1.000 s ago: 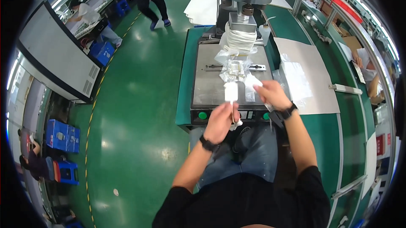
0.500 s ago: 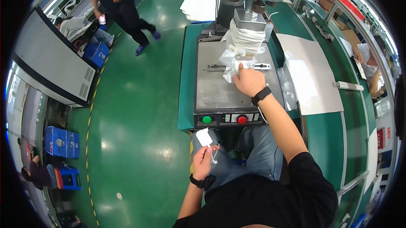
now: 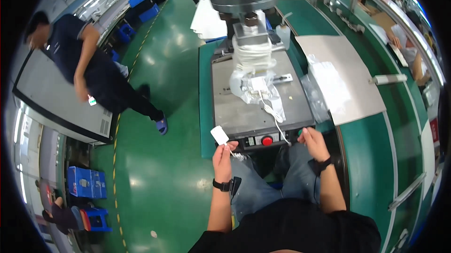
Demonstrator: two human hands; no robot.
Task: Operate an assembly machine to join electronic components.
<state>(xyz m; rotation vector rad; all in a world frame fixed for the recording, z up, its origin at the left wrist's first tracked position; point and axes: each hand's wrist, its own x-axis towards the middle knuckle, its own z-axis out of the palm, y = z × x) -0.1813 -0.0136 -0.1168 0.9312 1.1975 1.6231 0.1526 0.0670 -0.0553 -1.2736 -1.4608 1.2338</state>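
Note:
My left hand (image 3: 222, 157) is closed on a small white rounded block with a thin cable (image 3: 219, 135), held at the left front corner of a bench press. Its fingers reach the front panel, hiding the left button. My right hand (image 3: 315, 143) has its fingers curled in, thumb and fingertip at the green button (image 3: 299, 133) on the panel's right end. On the metal plate (image 3: 235, 117), a second white block (image 3: 259, 84) lies under the press head, its white cable (image 3: 272, 111) running over the front edge. The press tool (image 3: 253, 56) is wrapped in white cord and clear plastic.
A red button (image 3: 267, 141) sits mid-panel. To the right, white sheets in plastic (image 3: 329, 84) lie on grey cardboard (image 3: 371, 93). A bottle (image 3: 283, 34) stands behind the plate. At the left a person in dark clothes (image 3: 94, 65) walks on the green floor; blue boxes (image 3: 87, 182) stand beyond.
My right hand has left the block under the press and come back to the front panel's right end. My left hand has moved up to the panel with its block. The walking person is nearer.

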